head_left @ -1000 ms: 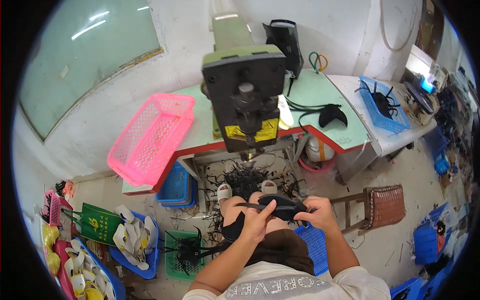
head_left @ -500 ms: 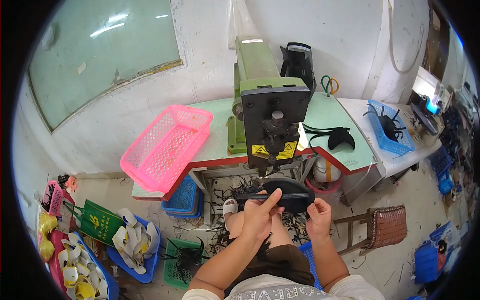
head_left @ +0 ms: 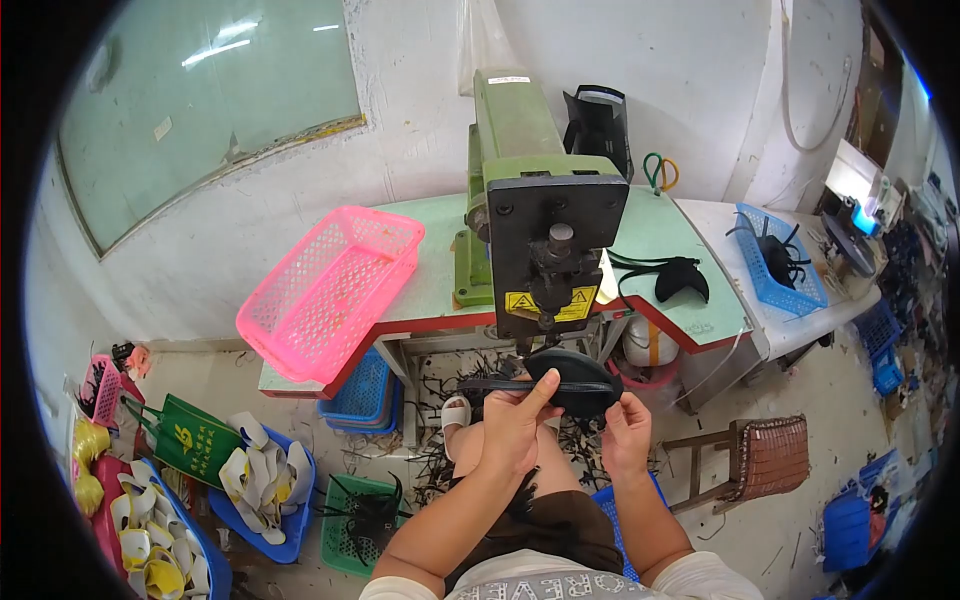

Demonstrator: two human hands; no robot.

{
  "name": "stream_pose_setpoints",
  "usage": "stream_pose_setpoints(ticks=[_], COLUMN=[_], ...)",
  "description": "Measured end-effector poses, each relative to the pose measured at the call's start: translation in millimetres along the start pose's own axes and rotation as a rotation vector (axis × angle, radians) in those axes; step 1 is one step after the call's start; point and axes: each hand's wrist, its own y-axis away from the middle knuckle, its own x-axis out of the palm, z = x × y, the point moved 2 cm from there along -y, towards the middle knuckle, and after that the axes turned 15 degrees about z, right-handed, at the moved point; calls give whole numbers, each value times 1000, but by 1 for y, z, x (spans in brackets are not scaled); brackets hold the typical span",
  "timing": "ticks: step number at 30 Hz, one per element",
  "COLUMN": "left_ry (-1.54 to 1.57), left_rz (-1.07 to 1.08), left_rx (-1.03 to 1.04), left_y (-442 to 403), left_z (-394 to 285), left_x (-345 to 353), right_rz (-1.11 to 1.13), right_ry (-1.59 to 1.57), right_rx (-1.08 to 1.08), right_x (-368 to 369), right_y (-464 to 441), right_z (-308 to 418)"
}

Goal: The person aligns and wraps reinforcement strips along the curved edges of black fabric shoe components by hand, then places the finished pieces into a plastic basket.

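Looking down through the head view, we see the black piece (head_left: 570, 365) just below the head of the green machine (head_left: 530, 125), near it, perhaps so that the work stays well in sight. Our left hand (head_left: 512, 425) grips it with the thumb laid across the strap (head_left: 588, 388), which seems to pin the strap flat against the piece. The fingers of our right hand (head_left: 627, 435) are drawn narrow at its right edge, likely steadying it; we cannot tell whether they pinch it. Left of the machine, the pink basket (head_left: 335, 285) overhangs the desk (head_left: 435, 285), presumably within easy reach. Right of the machine, another black piece (head_left: 683, 280) lies on the desk, its straps trailing back towards the machine. Below and left of the machine, the green basket (head_left: 340, 552) sits on the floor, apparently to gather the black strips inside.
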Motion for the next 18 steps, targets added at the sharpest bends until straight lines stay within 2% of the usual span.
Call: stream_pose_setpoints(ticks=[18], left_ry=[0], left_rz=[2], left_rx=[36], left_y=[-2], left_z=[1], left_x=[-2], right_rz=[49], right_ry=[-7], right_rx=[13], right_x=[-3], right_y=[-4], right_z=[0])
